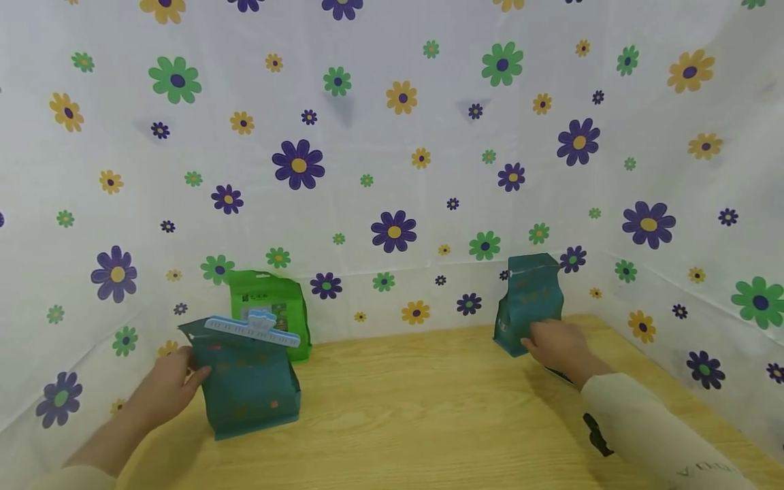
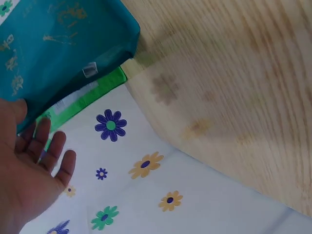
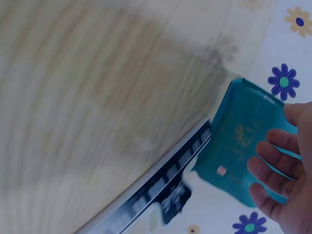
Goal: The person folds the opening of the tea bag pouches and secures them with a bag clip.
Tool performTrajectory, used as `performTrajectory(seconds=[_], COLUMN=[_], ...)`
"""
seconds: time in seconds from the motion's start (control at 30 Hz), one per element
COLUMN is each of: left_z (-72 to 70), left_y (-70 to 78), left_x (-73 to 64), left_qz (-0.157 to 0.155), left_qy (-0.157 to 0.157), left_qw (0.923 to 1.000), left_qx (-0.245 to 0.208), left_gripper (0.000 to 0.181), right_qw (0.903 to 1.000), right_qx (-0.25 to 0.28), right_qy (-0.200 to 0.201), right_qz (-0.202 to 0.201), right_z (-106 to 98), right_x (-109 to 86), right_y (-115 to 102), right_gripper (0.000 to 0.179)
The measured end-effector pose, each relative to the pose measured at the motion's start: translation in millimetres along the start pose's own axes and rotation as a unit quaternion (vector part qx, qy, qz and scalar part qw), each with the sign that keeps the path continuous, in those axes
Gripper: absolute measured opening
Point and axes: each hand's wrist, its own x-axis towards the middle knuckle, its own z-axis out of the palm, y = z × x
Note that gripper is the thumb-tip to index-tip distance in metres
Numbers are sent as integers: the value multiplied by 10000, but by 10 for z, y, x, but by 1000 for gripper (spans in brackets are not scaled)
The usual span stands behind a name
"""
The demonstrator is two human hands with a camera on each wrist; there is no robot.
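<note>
At the left stands a teal bag (image 1: 248, 388) with a light-blue sealing clip (image 1: 254, 329) slanting across its top. My left hand (image 1: 167, 384) is at its left edge, thumb at the front face; in the left wrist view the fingers (image 2: 57, 141) spread loosely beside the bag. A second teal bag (image 1: 529, 299), without a clip, stands at the back right. My right hand (image 1: 562, 346) is just in front of it, fingers loosely bent in the right wrist view; contact is unclear. A long sealing clip (image 3: 156, 185) with a black handle lies near it, mostly beneath my right forearm in the head view.
Behind the left teal bag stands a bright green bag (image 1: 297, 306), partly covered by it. The wooden table (image 1: 404, 408) is bordered at the back and sides by white flower-patterned sheeting (image 1: 355, 211).
</note>
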Motion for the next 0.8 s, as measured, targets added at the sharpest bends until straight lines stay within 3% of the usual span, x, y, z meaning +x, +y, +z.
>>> performTrajectory(seconds=[0.1, 0.2, 0.3, 0.43, 0.57, 0.8], left_z=[-38, -53, -25, 42, 152, 297], left_y=[97, 210, 337, 519, 671, 797], left_x=[-45, -97, -145, -183, -213, -216], left_qz=[-256, -445, -623, -768, -578, -142], left_qy=[107, 170, 167, -12, -173, 276], left_qw=[9966, 9859, 9770, 9716, 9688, 9728], left_qx=[774, 1603, 2034, 2239, 2402, 2295], left_gripper=[35, 39, 43, 45, 44, 40], right_qw=[9998, 9993, 9986, 9974, 9965, 9954], right_qx=[75, 123, 147, 232, 257, 266], right_qy=[63, 98, 124, 133, 154, 246], right_qz=[143, 341, 499, 665, 778, 881], right_z=[24, 56, 98, 152, 205, 235], right_x=[99, 189, 263, 317, 346, 400], right_y=[-88, -148, -177, -182, -157, -138], right_gripper=[33, 35, 37, 38, 37, 36])
